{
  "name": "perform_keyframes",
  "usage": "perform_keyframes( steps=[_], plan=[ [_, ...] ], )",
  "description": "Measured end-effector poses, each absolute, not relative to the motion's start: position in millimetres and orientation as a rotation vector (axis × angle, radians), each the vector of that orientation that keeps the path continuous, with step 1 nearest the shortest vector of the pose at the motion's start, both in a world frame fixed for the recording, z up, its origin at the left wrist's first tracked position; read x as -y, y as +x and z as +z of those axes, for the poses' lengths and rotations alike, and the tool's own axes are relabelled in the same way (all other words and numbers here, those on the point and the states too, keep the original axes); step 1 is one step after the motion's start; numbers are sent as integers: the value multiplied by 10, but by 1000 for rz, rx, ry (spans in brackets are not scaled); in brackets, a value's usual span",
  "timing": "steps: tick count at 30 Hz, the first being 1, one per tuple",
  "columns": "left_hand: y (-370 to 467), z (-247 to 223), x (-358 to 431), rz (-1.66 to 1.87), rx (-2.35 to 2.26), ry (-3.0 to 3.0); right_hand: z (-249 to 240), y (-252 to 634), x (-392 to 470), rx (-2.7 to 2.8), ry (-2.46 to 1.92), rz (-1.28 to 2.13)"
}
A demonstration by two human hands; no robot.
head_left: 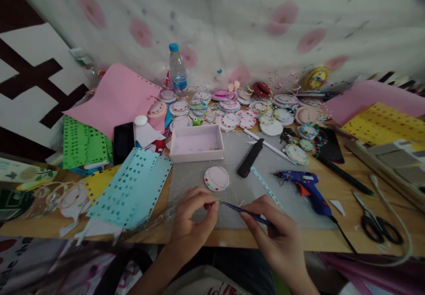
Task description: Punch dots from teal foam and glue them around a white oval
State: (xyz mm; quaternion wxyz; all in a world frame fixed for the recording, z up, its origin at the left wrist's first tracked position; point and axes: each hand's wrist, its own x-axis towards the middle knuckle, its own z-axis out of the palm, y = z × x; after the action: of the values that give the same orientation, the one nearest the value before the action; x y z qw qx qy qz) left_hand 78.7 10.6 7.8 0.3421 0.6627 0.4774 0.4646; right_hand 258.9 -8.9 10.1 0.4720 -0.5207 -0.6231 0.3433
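Note:
My right hand (274,231) is closed around dark tweezers (245,210), whose thin tip points left. My left hand (195,215) pinches a tiny green piece (218,202) between thumb and finger, right at that tip. What exactly the piece is, I cannot make out. Just beyond my left fingers lies a small white disc (216,178) with red dots along its edge and a thin curved line. A shallow pale pink box (197,144) stands behind it, with tiny coloured bits inside. The black box cutter (250,158) rests to the right of the disc.
A blue hot glue gun (300,186) and black-handled scissors (376,224) lie at the right. Punched blue paper (133,189) and a phone (123,143) are left. Several decorated discs (230,120) crowd the back beside a water bottle (178,71).

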Motion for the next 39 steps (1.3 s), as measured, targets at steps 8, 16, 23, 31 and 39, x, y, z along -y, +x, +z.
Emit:
perform_keyframes(
  steps=[8,16,23,31,39],
  plan=[
    [761,106,-94,1169,-1219,1754,98,2661,64,1636,-1216,837],
    [762,122,-109,1130,-1239,1716,130,2658,53,1646,-1188,764],
    [960,45,23,1023,-1212,1461,6,2464,120,1845,-1099,147],
    [935,-63,7,1019,-1401,1375,-107,2489,87,2058,-1142,282],
    [672,-134,-143,816,-1226,1455,-437,3709,-222,1466,-2343,-305]
  ],
)
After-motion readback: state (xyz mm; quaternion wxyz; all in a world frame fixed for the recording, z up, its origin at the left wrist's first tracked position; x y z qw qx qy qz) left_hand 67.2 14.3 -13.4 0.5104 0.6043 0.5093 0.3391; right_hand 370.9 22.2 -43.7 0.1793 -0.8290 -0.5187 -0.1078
